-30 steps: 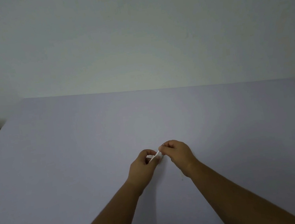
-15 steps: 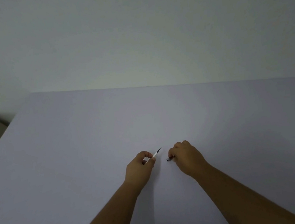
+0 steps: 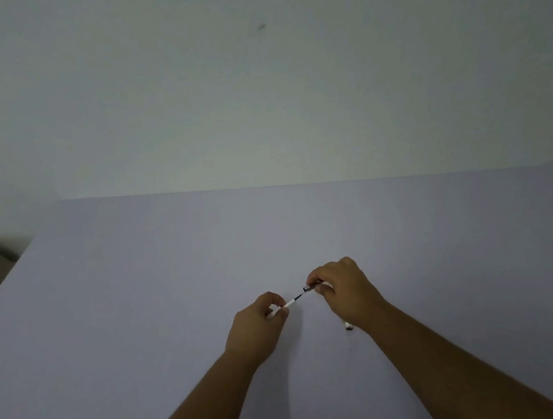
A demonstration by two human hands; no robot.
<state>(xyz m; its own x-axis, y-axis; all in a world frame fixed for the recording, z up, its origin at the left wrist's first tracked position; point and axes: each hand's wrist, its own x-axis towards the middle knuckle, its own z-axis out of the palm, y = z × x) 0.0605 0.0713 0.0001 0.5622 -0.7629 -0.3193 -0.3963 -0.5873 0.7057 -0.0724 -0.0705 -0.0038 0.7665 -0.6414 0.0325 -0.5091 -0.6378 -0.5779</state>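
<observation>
Pale lilac worktop (image 3: pixel 140 293), matt, set against a plain grey-white wall (image 3: pixel 254 91) bearing one small dark mark (image 3: pixel 261 26). Over its near middle, a thin white pen (image 3: pixel 291 303) with a dark tip is pinched in the left hand (image 3: pixel 257 328). The right hand (image 3: pixel 343 291) pinches a dark cap (image 3: pixel 308 287) just beside that tip. A small pale piece (image 3: pixel 348 326) lies on the worktop by the right wrist.

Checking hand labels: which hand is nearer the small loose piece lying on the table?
Right. The right hand, holding the cap, sits just beyond the loose piece, its wrist beside it; the left hand is farther off to its left, pinching the pen.
</observation>
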